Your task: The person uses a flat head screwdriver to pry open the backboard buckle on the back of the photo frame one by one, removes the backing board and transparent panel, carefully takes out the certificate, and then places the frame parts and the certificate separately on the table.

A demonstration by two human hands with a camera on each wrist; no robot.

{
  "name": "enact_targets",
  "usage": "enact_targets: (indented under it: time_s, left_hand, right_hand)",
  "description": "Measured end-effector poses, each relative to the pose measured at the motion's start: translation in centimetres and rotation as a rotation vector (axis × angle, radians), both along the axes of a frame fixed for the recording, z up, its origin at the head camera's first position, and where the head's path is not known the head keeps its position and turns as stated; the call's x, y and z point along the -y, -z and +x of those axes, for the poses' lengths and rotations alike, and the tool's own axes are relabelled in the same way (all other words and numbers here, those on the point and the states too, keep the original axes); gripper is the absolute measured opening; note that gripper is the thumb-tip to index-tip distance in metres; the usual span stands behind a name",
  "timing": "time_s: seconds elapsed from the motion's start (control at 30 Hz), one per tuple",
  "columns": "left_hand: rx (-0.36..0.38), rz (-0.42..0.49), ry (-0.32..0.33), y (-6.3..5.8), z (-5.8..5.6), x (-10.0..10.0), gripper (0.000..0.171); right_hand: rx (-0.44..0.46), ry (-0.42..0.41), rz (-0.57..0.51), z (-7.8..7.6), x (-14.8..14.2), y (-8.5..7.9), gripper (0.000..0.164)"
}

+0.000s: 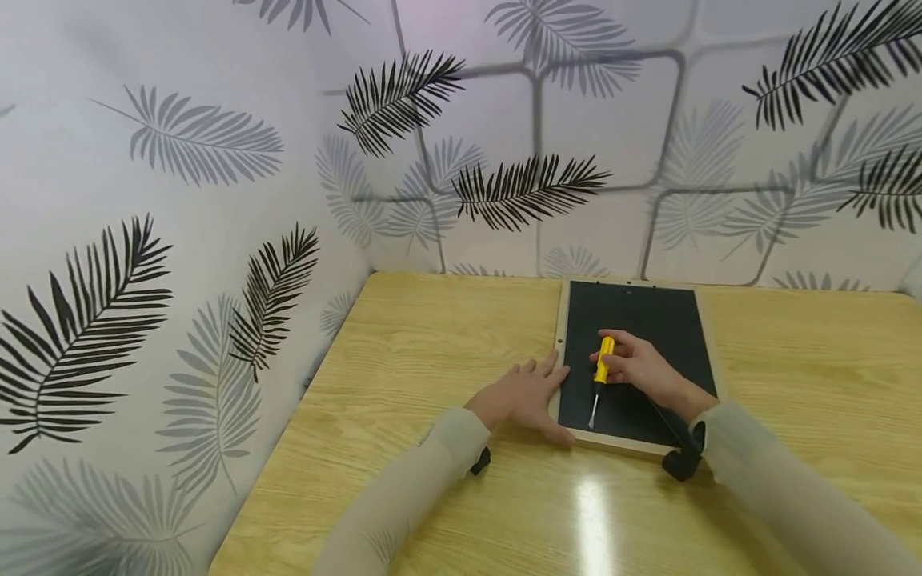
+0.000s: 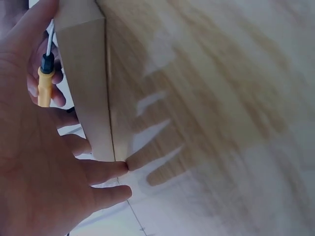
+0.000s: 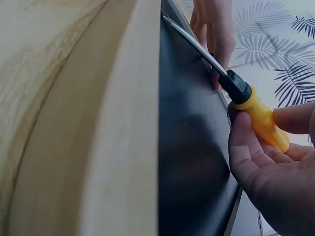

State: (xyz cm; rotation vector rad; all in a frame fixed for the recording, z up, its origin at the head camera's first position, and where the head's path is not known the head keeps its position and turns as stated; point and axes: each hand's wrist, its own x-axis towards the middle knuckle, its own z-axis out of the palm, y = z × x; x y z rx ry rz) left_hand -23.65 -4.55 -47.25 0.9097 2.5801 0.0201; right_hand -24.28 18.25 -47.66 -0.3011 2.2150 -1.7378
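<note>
- Yellow-handled screwdriver with bright metal shaft (image 1: pixel 603 370): slants above the black panel, tip toward the near left corner; tip contact cannot be told.
- Right hand (image 1: pixel 644 372): fingers curled round the handle, apparently for tip control.
- Flat black rectangular panel (image 1: pixel 634 312), pale wooden frame (image 1: pixel 619 446): on the wood-grain tabletop (image 1: pixel 432 336).
- Left hand (image 1: pixel 529 396): fingers spread against the frame's left edge, gripping nothing, apparently steadying it.

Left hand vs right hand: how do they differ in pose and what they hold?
The left hand is spread at the wooden frame's near-left corner; the right hand is over its dark panel.
The left hand holds no tool; the right hand grips a yellow-handled screwdriver.
Both extend from pale sleeves.
</note>
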Motion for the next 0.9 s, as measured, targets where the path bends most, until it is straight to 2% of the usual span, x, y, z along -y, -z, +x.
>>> enact_targets:
  time_s: [0.37, 0.67, 0.9]
  left_hand:
    - [0.013, -0.019, -0.029, 0.0, 0.2, 0.0, 0.109]
    - [-0.021, -0.03, -0.036, 0.1, 0.4, -0.4, 0.112]
    - [-0.046, -0.064, -0.037, -0.1, 0.7, -0.5, 0.111]
  right_hand:
    - [0.008, -0.011, -0.028, -0.3, 0.2, 0.2, 0.054]
    - [0.006, -0.059, -0.01, -0.9, 0.4, 0.5, 0.052]
    - [-0.026, -0.125, 0.025, -0.8, 1.0, -0.1, 0.05]
